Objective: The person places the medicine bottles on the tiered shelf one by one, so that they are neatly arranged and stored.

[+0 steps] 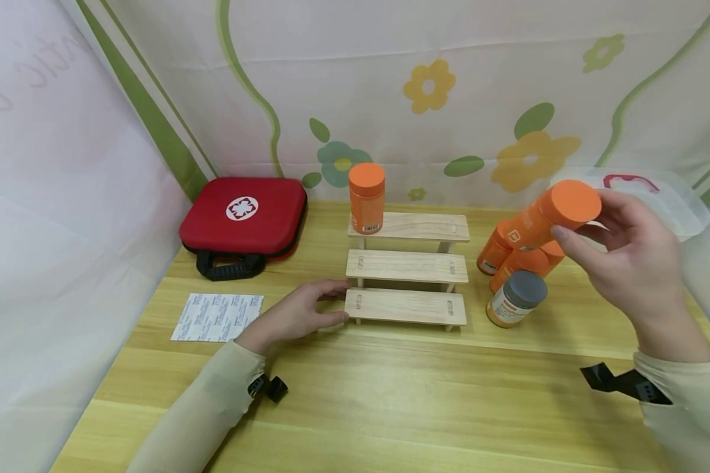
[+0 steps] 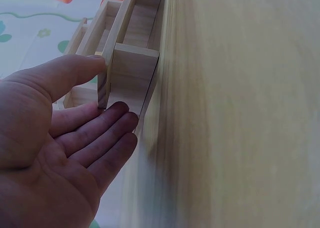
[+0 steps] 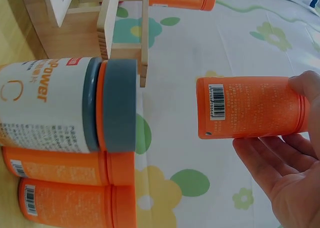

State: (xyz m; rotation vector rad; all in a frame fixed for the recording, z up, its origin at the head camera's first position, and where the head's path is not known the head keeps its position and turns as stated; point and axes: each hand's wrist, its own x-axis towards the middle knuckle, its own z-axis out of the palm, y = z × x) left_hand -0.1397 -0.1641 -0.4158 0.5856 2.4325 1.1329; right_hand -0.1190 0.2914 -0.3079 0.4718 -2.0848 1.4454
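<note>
My right hand (image 1: 639,256) holds an orange supplement bottle (image 3: 250,107) by its lid end, tilted in the air above the other bottles. Under it stand several orange bottles (image 1: 494,249) and a white-labelled bottle with a grey lid (image 1: 516,299). A three-step wooden rack (image 1: 408,266) is in the middle of the table. At the left end of its lowest step is my left hand (image 1: 296,312), the thumb touching the board and the other fingers nearly straight beside it. Another orange bottle (image 1: 367,200) stands upright on the top step, at its left.
A red first-aid case (image 1: 242,213) with a black handle lies at the back left. In front of it is a printed white packet sheet (image 1: 217,317). A clear plastic box lid (image 1: 680,197) stands at the back right, near the flowered curtain (image 1: 390,85) behind the table (image 1: 390,394).
</note>
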